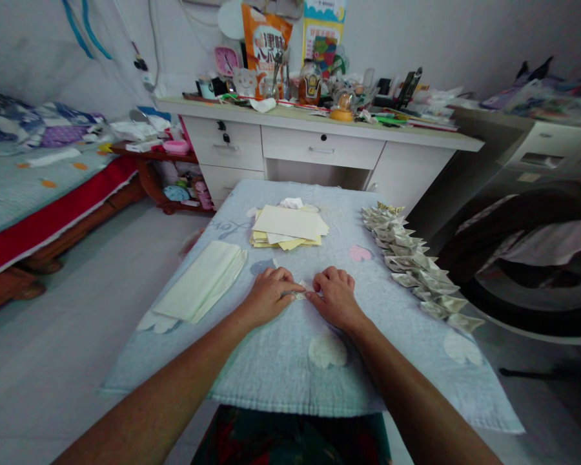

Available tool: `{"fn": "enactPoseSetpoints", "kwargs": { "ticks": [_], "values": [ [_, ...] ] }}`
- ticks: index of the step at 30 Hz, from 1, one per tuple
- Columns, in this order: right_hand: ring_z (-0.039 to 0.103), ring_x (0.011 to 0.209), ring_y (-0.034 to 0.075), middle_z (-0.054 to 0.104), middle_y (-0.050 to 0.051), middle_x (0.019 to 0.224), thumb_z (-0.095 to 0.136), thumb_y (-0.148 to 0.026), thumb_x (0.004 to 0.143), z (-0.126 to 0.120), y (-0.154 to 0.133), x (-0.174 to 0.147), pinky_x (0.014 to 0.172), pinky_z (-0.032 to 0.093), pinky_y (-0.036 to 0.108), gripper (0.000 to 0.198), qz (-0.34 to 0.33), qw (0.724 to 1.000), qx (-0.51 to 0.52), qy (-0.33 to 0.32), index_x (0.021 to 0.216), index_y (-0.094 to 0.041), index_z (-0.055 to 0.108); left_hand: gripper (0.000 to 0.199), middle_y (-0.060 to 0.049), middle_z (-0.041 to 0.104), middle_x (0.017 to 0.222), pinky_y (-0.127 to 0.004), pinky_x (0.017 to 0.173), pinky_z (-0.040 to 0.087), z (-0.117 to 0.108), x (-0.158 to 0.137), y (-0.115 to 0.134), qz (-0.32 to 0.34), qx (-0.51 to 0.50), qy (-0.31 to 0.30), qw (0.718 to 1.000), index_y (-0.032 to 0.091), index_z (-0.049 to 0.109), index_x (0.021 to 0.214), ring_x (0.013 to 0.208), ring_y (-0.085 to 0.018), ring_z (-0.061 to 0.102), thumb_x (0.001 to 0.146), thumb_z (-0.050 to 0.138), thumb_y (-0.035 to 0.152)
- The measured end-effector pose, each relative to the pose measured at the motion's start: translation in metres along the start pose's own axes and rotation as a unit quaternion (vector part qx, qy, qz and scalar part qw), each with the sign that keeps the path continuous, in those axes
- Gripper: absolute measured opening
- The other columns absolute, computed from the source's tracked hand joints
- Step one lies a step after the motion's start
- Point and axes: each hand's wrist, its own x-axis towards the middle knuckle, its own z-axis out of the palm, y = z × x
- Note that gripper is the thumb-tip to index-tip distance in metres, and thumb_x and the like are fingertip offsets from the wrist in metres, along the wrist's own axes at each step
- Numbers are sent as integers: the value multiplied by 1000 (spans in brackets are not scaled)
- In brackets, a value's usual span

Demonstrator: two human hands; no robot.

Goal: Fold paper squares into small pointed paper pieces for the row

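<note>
A small piece of folded paper (301,292) lies on the cloth between my two hands, mostly hidden by the fingers. My left hand (271,296) pinches its left side, index finger and thumb reaching across. From the other side my right hand (336,297) grips it with thumb and curled fingers. Beyond the hands sits a stack of cream and yellow paper sheets (288,223). To the left lies a pale folded stack of paper (201,281). Along the right edge runs a long row of folded paper pieces (409,258) with pointed tips.
A light blue cloth (281,374) with heart shapes covers the table. Behind it stands a white desk (319,148) crowded with a jar (310,82), an orange bag (266,48) and a pink clock (226,61). A bed (53,187) is at left, a washing machine (537,168) at right.
</note>
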Motion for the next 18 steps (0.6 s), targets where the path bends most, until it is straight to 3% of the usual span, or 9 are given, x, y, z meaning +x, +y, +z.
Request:
{"fn": "enactPoseSetpoints", "kwargs": {
  "ticks": [12,18],
  "values": [
    [43,97,23,51,6,104,62,-41,81,-7,37,-5,85,30,38,22,29,999,7,17,92,-22,59,40,-3,55,105,-38,92,36,-2,-1,0,-2,-16,-18,1000,34,67,112,101,-20,45,85,48,12],
    [44,97,21,52,4,99,56,-33,87,-9,14,-5,86,31,34,13,-64,994,70,62,95,-22,57,40,-3,55,106,-38,92,36,-1,-2,-2,7,-2,-16,1000,35,67,114,101,-20,46,85,49,13]
  ]
}}
